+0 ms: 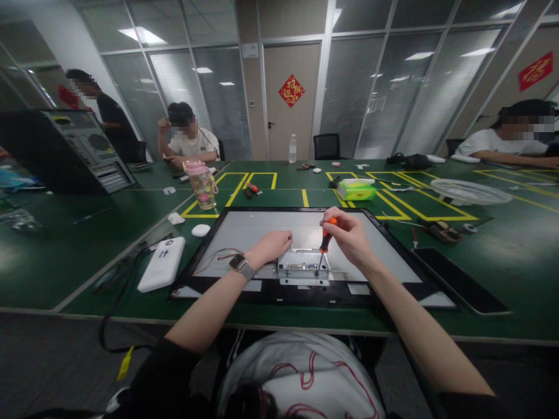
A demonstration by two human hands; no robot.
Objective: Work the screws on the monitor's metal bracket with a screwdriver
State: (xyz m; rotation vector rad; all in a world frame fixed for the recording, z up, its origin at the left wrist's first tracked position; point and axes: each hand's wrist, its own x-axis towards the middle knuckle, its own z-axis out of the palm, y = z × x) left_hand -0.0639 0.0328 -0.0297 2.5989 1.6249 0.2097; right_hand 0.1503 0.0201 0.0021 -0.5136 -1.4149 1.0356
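A flat display panel [253,224] with a black frame lies on the green table before me, its pale back facing up. Near its closest edge sits a metal bracket box [304,269] with connector ports along the front. My right hand [347,233] grips an orange and black screwdriver [325,240], held nearly upright, its tip down at the right end of the box. At the box's left rear corner rests my left hand [273,244], fingers curled together; whatever they hold, if anything, is hidden. Thin wires [218,256] run across the panel left of the box.
A white power bank [162,265], a white round case [201,230] and a pink-lidded bottle [201,185] stand left of the panel. To the right lies a black phone [460,280]. Beyond are a green packet [357,190] and a computer case [74,148]. Other people sit further off.
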